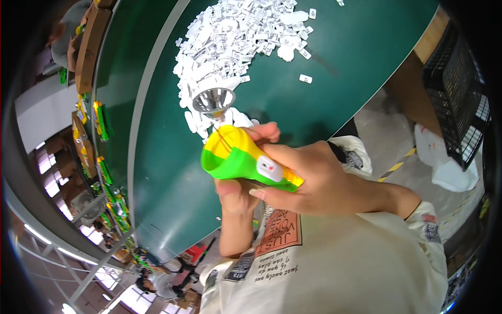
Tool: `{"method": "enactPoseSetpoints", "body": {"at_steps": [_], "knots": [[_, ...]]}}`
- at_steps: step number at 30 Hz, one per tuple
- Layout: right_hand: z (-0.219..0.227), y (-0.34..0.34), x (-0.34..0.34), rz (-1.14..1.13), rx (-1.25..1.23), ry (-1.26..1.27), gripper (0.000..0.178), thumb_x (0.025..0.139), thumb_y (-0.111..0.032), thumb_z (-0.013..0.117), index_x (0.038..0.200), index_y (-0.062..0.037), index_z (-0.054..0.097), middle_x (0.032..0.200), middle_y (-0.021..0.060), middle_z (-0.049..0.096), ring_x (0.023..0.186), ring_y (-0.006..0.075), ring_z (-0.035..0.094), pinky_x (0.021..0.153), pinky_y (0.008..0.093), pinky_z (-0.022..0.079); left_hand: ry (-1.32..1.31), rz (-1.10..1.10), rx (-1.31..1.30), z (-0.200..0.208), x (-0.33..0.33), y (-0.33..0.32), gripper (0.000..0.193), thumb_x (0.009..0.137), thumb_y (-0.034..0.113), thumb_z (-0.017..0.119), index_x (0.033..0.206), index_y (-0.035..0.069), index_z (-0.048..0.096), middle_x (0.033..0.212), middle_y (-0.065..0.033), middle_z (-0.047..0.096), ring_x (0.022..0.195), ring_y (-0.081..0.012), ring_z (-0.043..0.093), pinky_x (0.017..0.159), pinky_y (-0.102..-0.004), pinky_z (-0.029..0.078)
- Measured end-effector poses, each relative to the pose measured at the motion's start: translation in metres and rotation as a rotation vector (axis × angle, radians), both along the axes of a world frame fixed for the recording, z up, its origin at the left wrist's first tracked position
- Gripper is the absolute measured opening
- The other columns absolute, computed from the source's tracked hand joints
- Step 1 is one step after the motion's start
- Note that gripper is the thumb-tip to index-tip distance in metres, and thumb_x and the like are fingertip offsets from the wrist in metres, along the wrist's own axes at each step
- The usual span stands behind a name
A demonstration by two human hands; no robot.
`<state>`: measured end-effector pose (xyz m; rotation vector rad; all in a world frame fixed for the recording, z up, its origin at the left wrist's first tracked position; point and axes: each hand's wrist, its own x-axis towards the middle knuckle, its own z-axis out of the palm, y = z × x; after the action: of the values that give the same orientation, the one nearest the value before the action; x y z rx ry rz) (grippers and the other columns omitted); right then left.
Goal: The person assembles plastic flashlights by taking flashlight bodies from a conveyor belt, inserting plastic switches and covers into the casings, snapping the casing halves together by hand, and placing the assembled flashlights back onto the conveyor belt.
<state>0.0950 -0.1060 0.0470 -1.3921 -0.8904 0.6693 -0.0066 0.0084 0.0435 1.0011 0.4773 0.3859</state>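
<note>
A yellow and green flashlight body (240,154) is held up in front of my chest, its wide round mouth tilted toward the left. My right hand (321,175) grips the narrow handle end, thumb and fingers beside a pale switch plate (270,168). Around the wide end, my left hand (234,198) closes from below, partly hidden by the body. A shiny silver reflector cup (214,101) sits just beyond the mouth, joined to it by thin wires (221,137). Behind the reflector, a heap of small white plastic parts (230,44) covers part of the green table.
The green table (172,178) curves along its right edge. A black crate (455,89) and white plastic bags (452,157) are at the right. On the left, a line carries several green and yellow flashlights (101,121) and cardboard boxes (91,52). Other people (162,285) are farther off.
</note>
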Motion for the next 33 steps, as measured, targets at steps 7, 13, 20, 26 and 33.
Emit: {"method": "enactPoseSetpoints", "body": {"at_steps": [7,13,20,26,33], "knots": [[-0.010,-0.018,0.015,0.169,-0.167,0.119,0.031,0.084,-0.021,0.069,0.105,0.0010,0.062,0.066,0.0079,0.063,0.052,0.0148,0.059,0.050,0.0266,0.045,0.157,-0.080,-0.035,-0.004,0.002,-0.006,0.102,0.072,0.077,0.055,0.132,-0.005,0.042,0.128,-0.0269,0.050,0.113,-0.0353,0.055,0.097,-0.0461,0.045],[-0.011,-0.010,0.021,0.255,-0.310,0.698,0.028,0.094,-0.018,0.059,0.114,0.0016,0.058,0.079,0.0015,0.063,0.065,0.0042,0.055,0.056,0.0211,0.043,0.143,0.143,0.016,-0.012,-0.002,-0.002,0.042,0.090,0.030,0.066,0.109,-0.007,0.064,0.094,-0.0069,0.068,0.084,-0.0099,0.061,0.078,-0.0246,0.046],[0.005,0.013,0.002,0.104,-0.419,0.253,0.046,0.076,-0.013,0.075,0.113,-0.0012,0.051,0.083,0.0032,0.059,0.070,0.0089,0.055,0.061,0.0238,0.045,0.179,0.286,0.064,0.004,0.018,0.000,0.027,0.091,0.013,0.063,0.112,-0.005,0.059,0.092,-0.0039,0.064,0.081,-0.0056,0.056,0.073,-0.0203,0.043],[0.003,0.006,0.024,0.411,-0.292,1.073,0.040,0.068,-0.003,0.066,0.105,0.0013,0.051,0.075,0.0100,0.058,0.052,0.0158,0.057,0.049,0.0273,0.046,-0.106,-0.103,-0.092,-0.009,0.006,0.016,0.061,0.097,0.043,0.046,0.130,-0.009,0.044,0.123,-0.0245,0.057,0.109,-0.0262,0.059,0.093,-0.0371,0.045],[-0.004,0.001,0.013,0.347,-0.183,1.281,0.045,0.059,-0.008,0.063,0.100,0.0002,0.048,0.067,0.0105,0.054,0.053,0.0197,0.058,0.050,0.0288,0.047,-0.103,-0.177,-0.267,-0.024,0.015,0.007,0.041,0.095,0.031,0.056,0.115,-0.005,0.056,0.096,-0.0122,0.064,0.081,-0.0139,0.061,0.073,-0.0254,0.047]]}}
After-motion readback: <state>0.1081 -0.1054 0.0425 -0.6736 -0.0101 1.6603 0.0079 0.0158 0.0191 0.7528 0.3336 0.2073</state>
